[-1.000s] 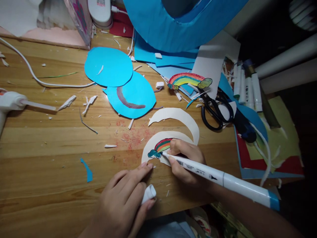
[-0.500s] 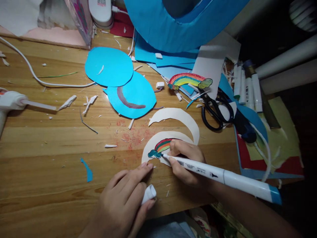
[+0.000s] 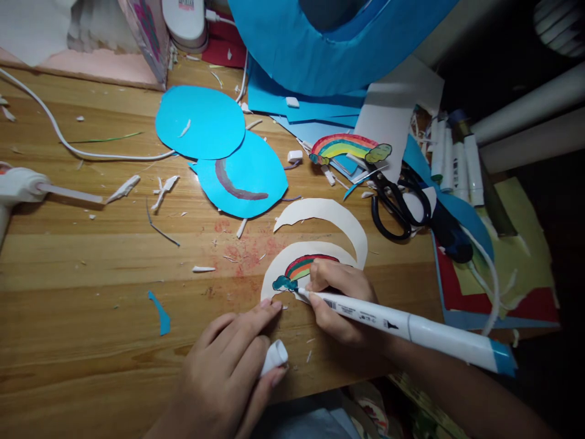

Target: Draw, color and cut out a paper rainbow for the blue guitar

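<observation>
My right hand (image 3: pixel 342 299) is closed around a white marker (image 3: pixel 384 320) with a blue end. Its tip rests at a teal-coloured cloud (image 3: pixel 284 283) at the left foot of a drawn rainbow (image 3: pixel 304 266). The drawing is on a curved piece of white paper (image 3: pixel 270 271), partly hidden by that hand. My left hand (image 3: pixel 233 360) presses its fingertips on the paper's lower left edge and holds a white marker cap (image 3: pixel 275 356) between thumb and fingers. Just beyond lies a white paper crescent (image 3: pixel 351 228).
Blue paper ovals (image 3: pixel 201 122) lie behind. A coloured rainbow cutout (image 3: pixel 347 146), black-handled scissors (image 3: pixel 397 207) and several markers (image 3: pixel 459 161) are at the right. A glue gun (image 3: pixel 22 186) sits at the left edge, near a white cable (image 3: pixel 91 152). Scraps litter the wooden table.
The marker's tip has shifted very slightly, and its back end has swung a little up and left. More teal shows on the cloud's right side. My left hand has stayed in place.
</observation>
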`<state>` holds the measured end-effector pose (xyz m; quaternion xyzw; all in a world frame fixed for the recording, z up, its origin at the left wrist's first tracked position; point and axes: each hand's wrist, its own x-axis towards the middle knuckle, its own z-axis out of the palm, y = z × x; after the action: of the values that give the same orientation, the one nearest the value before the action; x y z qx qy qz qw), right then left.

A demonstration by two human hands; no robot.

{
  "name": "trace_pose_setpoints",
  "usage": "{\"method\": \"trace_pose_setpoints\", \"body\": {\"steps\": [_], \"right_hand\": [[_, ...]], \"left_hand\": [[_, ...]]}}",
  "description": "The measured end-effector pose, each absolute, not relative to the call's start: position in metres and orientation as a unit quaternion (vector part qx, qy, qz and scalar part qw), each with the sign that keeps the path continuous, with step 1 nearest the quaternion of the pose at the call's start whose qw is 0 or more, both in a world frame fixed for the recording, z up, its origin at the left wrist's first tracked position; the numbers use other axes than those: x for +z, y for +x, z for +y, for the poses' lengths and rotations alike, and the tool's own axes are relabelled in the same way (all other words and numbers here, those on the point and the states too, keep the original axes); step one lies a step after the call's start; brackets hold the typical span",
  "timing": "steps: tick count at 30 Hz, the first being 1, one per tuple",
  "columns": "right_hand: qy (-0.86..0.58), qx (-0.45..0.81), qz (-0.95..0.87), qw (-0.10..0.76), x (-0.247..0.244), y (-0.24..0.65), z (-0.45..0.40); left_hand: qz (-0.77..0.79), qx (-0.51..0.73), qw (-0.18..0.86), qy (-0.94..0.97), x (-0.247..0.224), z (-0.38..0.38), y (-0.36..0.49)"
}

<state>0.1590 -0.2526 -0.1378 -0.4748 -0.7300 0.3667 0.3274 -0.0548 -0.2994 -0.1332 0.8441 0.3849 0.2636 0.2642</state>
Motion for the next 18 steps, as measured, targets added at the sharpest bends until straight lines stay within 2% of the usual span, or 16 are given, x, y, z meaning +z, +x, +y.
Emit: {"method": "trace_pose_setpoints", "body": {"steps": [18], "right_hand": [[-0.472,0.345,-0.746,0.32,-0.1403,0.1562,-0.2538]], "left_hand": [[0.392,0.27,0.256,0.842,-0.1328,-0.2998,-0.0549]]}}
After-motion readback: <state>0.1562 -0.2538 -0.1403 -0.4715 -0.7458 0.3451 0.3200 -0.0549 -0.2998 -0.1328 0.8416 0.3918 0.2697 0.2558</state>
